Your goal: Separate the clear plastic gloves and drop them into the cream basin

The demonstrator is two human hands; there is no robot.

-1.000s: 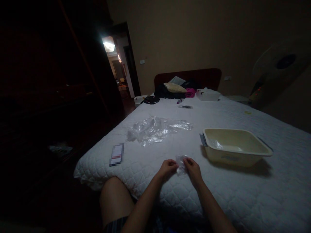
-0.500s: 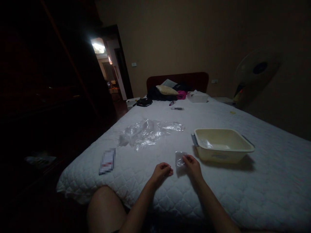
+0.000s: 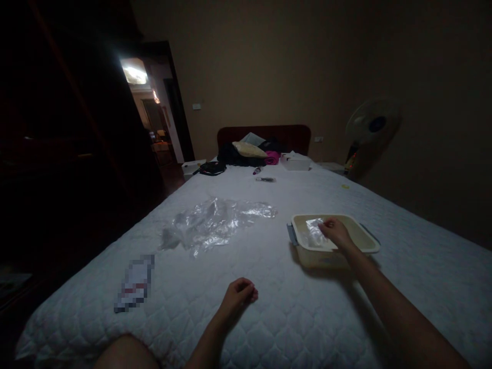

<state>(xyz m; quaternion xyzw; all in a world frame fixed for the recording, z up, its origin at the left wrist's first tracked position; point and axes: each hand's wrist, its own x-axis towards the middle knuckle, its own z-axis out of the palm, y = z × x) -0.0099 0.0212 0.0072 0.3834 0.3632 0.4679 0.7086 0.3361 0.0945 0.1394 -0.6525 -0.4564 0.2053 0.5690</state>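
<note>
My right hand (image 3: pixel 335 231) reaches over the cream plastic tub (image 3: pixel 369 245) on the white quilted bed and pinches a small clear plastic bag (image 3: pixel 313 230) just inside the tub. My left hand (image 3: pixel 238 297) rests on the quilt near the bed's front edge, fingers curled closed with nothing visible in them. A pile of crumpled clear plastic bags (image 3: pixel 215 223) lies on the quilt to the left of the tub.
A small flat packet (image 3: pixel 134 284) lies at the near left of the bed (image 3: pixel 269 318). Clothes, a pillow and a white box (image 3: pixel 295 162) crowd the headboard end. A standing fan (image 3: pixel 371 128) is at the right. An open doorway (image 3: pixel 146 113) glows at the left.
My right hand carried the small clear bag from in front of me forward and right into the tub. My left hand let go and stayed on the quilt. The view swung right.
</note>
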